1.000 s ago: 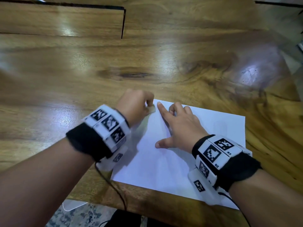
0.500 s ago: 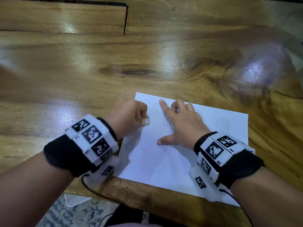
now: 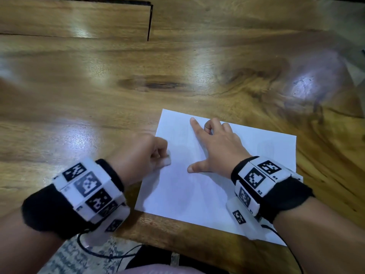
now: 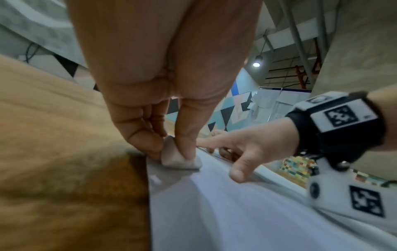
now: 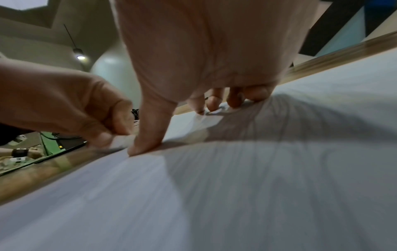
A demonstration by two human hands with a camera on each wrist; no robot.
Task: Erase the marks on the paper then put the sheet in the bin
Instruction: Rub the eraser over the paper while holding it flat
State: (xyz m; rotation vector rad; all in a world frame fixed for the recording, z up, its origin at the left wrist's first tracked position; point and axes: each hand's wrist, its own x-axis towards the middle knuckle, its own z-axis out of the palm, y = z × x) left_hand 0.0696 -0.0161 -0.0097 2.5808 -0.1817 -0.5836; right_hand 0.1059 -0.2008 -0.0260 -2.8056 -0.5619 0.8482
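A white sheet of paper lies flat on the wooden table, near its front edge. My left hand pinches a small pale eraser between thumb and fingers. The eraser touches the sheet close to its left edge, as the left wrist view shows: eraser, paper. My right hand presses the middle of the sheet, index finger and thumb spread, the other fingertips bent onto the paper. I make out no marks on the sheet. No bin is in view.
The table's front edge runs just below the paper, with cables hanging over a patterned rug beneath. A dark slot cuts the tabletop at the far left.
My left hand has drawn the eraser from the sheet's far left corner toward me along the left edge. The right hand has stayed pressed on the paper.
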